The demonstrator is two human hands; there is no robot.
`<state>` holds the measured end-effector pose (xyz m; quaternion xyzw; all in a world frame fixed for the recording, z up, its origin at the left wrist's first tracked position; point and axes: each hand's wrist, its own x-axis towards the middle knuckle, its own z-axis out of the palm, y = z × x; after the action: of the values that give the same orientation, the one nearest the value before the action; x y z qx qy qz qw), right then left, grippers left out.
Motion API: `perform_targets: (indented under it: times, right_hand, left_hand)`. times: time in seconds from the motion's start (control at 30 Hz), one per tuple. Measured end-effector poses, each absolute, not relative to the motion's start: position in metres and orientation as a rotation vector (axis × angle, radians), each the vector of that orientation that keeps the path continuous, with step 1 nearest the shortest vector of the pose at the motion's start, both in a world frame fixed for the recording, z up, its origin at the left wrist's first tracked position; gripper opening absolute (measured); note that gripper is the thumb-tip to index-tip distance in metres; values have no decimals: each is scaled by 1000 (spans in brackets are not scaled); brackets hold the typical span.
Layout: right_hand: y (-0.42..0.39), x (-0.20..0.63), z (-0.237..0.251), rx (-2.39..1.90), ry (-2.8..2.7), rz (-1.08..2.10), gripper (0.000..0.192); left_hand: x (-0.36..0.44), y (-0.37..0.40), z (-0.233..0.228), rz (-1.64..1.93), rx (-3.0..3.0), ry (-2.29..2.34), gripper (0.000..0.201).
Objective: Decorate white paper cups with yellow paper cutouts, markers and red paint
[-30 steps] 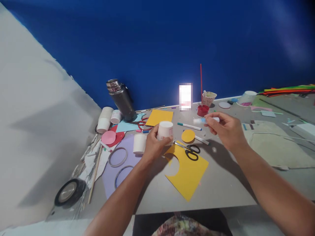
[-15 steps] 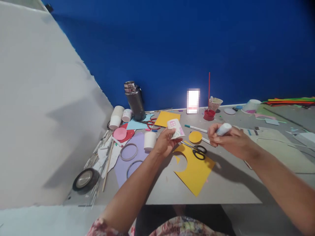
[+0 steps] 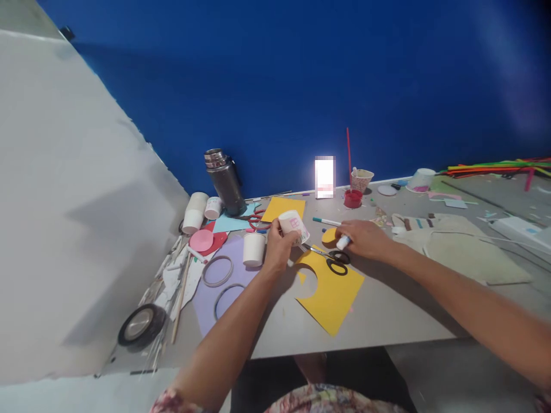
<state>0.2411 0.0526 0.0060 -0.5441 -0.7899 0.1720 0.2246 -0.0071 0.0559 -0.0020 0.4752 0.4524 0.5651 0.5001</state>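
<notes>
White, pink-marked paper cup [image 3: 295, 225] tilts, pinched by left hand [image 3: 279, 246]; yellow paper disc [image 3: 329, 236] lies rightward, beside right hand [image 3: 361, 237] clasping white tube [image 3: 343, 243].

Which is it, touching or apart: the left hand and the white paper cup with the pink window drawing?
Touching: the head view shows the left hand gripping the white paper cup, thumb across its side.
</notes>
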Motion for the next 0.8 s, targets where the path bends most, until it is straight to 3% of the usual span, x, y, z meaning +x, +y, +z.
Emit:
perform_targets:
  times: [0.3, 0.5, 0.67, 0.8]
  right_hand:
    - [81, 250, 31, -1124, -1306, 1301, 43]
    - [86, 228, 30, -969, -993, 1682, 39]
    - [103, 220, 23, -1000, -826, 1825, 36]
    - [113, 219, 20, -1041, -752, 1864, 33]
  left_hand:
    - [21, 79, 2, 1277, 1524, 1162, 54]
    - [28, 91, -21, 1147, 1664, 1164, 53]
    - [16, 90, -9, 1210, 1598, 1166, 58]
    - [10, 92, 6, 1275, 1306, 1285, 19]
